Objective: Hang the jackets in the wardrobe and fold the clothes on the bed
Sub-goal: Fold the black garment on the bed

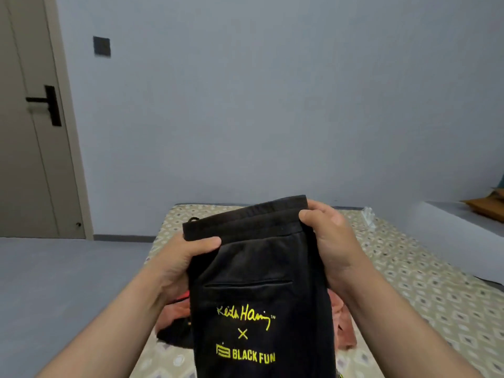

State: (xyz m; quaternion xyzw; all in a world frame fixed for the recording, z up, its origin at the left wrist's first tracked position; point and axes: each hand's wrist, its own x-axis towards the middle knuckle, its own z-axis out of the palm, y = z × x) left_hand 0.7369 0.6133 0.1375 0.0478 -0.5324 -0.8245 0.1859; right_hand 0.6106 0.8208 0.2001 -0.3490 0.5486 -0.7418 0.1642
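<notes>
a black cotton garment with yellow printed lettering and an elastic waistband [259, 301] hangs in the air above the patterned beige bed [425, 282]. the left hand [185, 257] pinches its waistband's left corner, the right hand [330, 241] grips the right corner, fingers curled. pinkish-red clothes [345, 323] lie on the bed behind it.

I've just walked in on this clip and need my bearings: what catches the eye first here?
A black fabric garment with yellow printed lettering fills the lower centre, gripped at its waistband by the left hand and right hand. Under it reddish-pink clothes lie on the patterned beige bed; a beige door with black handle stands far left.
</notes>
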